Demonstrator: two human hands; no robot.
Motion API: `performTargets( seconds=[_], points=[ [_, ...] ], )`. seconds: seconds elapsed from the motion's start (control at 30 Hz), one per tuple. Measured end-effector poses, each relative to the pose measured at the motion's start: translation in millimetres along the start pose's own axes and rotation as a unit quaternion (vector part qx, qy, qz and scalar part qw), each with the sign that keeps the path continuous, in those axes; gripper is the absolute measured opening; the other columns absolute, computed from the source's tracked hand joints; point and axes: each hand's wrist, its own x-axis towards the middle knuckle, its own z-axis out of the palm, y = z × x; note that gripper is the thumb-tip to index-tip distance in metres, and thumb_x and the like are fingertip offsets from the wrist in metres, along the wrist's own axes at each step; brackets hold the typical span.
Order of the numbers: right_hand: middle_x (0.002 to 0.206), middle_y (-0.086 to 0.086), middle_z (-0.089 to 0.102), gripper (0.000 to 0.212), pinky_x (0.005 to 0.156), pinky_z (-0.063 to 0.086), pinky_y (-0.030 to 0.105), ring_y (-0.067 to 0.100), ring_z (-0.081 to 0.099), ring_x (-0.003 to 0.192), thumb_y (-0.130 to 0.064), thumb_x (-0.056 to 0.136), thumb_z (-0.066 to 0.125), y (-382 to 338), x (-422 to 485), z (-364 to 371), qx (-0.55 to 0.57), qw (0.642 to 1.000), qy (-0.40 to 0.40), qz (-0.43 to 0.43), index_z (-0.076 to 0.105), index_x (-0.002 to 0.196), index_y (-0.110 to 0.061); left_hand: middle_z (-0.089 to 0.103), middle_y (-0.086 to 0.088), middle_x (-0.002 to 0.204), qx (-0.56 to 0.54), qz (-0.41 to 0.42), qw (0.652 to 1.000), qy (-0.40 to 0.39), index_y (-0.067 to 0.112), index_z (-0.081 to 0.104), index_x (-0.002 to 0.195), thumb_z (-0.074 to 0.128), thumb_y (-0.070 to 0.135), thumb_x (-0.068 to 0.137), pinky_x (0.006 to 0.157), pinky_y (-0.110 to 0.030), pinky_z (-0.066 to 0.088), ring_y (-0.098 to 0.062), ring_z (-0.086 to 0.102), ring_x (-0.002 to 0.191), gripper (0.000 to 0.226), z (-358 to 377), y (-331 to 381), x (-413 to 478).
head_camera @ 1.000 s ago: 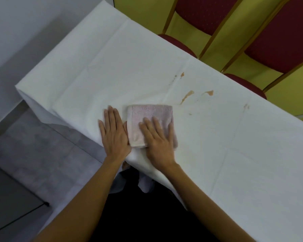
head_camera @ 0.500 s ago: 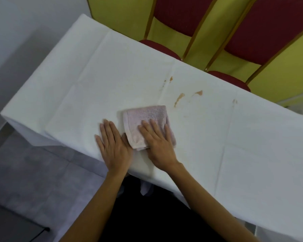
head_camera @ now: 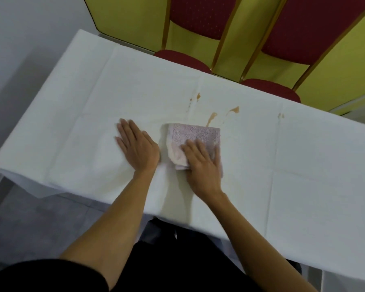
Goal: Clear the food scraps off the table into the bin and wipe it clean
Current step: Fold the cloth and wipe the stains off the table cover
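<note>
- Head view: a person's right hand [head_camera: 202, 165] presses flat, fingers spread, on a folded pink cloth [head_camera: 195, 142] at the centre of the frame, clamped on nothing, only bearing down
- The left hand [head_camera: 138, 147] lies palm-down and spread just left of the cloth, pinning the white tablecloth [head_camera: 303, 175] to the table
- Orange-brown stains [head_camera: 212, 117] sit just above and to the right of the cloth's upper edge, the nearest streak almost touching its upper right corner; a smaller spot [head_camera: 281, 116] lies well apart to the right
- The right hand is the nearer one, so the wipe likely runs up and to the right, across the stains
- Two red chairs [head_camera: 282, 28] stand along the upper edge; no bin or solid scraps show
</note>
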Motion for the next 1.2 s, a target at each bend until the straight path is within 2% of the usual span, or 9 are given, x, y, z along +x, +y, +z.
performTargets(
  seconds=[0.17,0.3,0.5,0.63,0.8,0.93,1.03,1.1,1.2],
  points=[
    [0.152,0.005,0.045,0.059,0.121,0.015,0.053,0.027,0.03,0.147,-0.007,0.083,0.049,34.9,14.9,-8.3,0.018,0.997,0.026,0.067,0.052,0.141,-0.017,0.021,-0.016,0.163,0.029,0.014,0.999,0.041,-0.001,0.027,0.152,0.021,0.023,0.106,0.124,-0.047,0.01,-0.028,0.013,0.153,0.053,6.3,0.6,-5.0],
    [0.162,0.001,0.027,0.061,0.119,-0.003,0.061,0.029,0.011,0.153,-0.02,0.091,0.041,-4.5,32.5,4.6,-0.004,0.999,-0.045,-0.012,0.036,0.151,-0.03,0.023,-0.015,0.162,0.041,0.004,0.998,0.046,-0.001,0.029,0.152,0.026,0.023,0.106,0.124,-0.046,0.01,-0.027,0.014,0.153,0.052,5.1,2.6,-2.3],
    [0.161,0.0,0.029,0.07,0.118,-0.004,0.062,0.027,0.016,0.152,-0.041,0.084,0.014,-31.8,121.4,5.8,0.015,0.981,-0.129,-0.145,0.04,0.149,-0.033,0.016,-0.015,0.164,0.051,0.029,0.998,0.024,0.0,0.021,0.154,0.046,0.026,0.099,0.124,-0.044,0.002,-0.027,0.007,0.154,0.066,9.1,-2.7,-1.4],
    [0.156,0.002,0.039,0.055,0.119,0.006,0.061,0.026,0.026,0.149,-0.022,0.093,0.036,-1.2,102.8,-0.1,0.038,0.983,-0.085,-0.157,0.047,0.146,-0.027,0.022,-0.016,0.163,0.054,0.022,0.998,0.036,-0.001,0.027,0.153,0.03,0.024,0.104,0.124,-0.048,0.011,-0.028,0.013,0.153,0.055,8.2,0.4,-2.4],
    [0.156,0.003,0.039,0.064,0.12,0.003,0.055,0.026,0.03,0.147,0.002,0.087,0.053,98.7,54.1,-17.2,0.04,0.997,0.028,0.061,0.046,0.147,-0.021,0.022,-0.015,0.163,0.063,0.014,0.997,0.031,0.0,0.028,0.153,0.024,0.023,0.106,0.123,-0.047,0.012,-0.028,0.013,0.153,0.053,7.6,2.1,-2.9],
    [0.162,0.0,0.027,0.072,0.117,-0.016,0.056,0.024,0.013,0.152,0.004,0.085,0.044,85.7,68.6,-16.5,0.016,0.973,0.047,0.223,0.034,0.153,-0.018,0.019,-0.015,0.163,0.058,-0.001,0.998,0.01,-0.001,0.026,0.153,0.026,0.021,0.104,0.123,-0.048,0.008,-0.028,0.011,0.153,0.054,6.5,6.8,0.5],
    [0.161,-0.001,0.027,0.062,0.116,-0.021,0.053,0.025,0.014,0.152,-0.004,0.094,0.042,39.6,90.5,-2.2,0.029,0.992,0.002,0.12,0.035,0.153,-0.02,0.01,-0.017,0.165,0.026,-0.039,0.999,-0.02,-0.003,0.019,0.154,0.031,0.014,0.101,0.124,-0.048,0.002,-0.03,0.003,0.154,0.057,2.5,18.2,7.8],
    [0.161,-0.001,0.029,0.054,0.119,-0.009,0.06,0.024,0.016,0.152,-0.015,0.1,0.045,26.4,99.7,3.9,0.016,0.999,-0.031,0.025,0.036,0.152,-0.023,0.006,-0.018,0.165,-0.004,-0.035,0.999,-0.03,-0.003,0.014,0.155,0.034,0.01,0.099,0.125,-0.047,0.001,-0.029,0.001,0.154,0.061,0.3,35.5,17.8],
    [0.16,0.002,0.032,0.056,0.119,0.006,0.06,0.026,0.022,0.15,-0.029,0.095,0.058,49.8,106.9,-5.2,-0.011,0.999,-0.045,-0.015,0.041,0.148,-0.031,0.007,-0.015,0.165,-0.023,0.024,0.999,-0.039,0.0,0.009,0.156,0.035,0.006,0.097,0.124,-0.045,0.003,-0.027,0.003,0.154,0.065,5.8,61.6,33.2]
  ],
)
